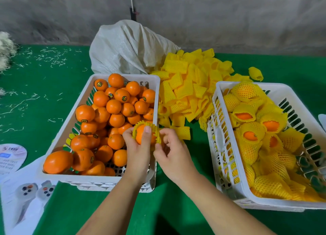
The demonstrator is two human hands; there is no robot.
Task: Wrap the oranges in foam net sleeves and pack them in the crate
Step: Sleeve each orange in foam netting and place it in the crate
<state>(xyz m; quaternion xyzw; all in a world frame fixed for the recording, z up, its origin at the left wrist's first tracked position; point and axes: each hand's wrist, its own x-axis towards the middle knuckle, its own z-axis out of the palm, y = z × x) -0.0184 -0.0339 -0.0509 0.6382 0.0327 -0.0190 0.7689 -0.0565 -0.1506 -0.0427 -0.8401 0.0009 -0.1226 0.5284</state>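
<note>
My left hand (136, 146) grips an orange (141, 133) above the near right corner of the left white crate (70, 118), which is piled with bare oranges. A yellow foam net sleeve (141, 124) rings that orange. My right hand (172, 147) pinches the sleeve's right edge. To the right stands a second white crate (220, 128) holding several oranges wrapped in yellow sleeves. A heap of loose yellow sleeves (190, 86) lies between the two crates, toward the back.
A white woven sack (127, 47) slumps behind the left crate. Printed leaflets (21, 190) lie at the near left on the green tabletop (176, 208). Pale shavings are scattered at the far left. A grey wall closes the back.
</note>
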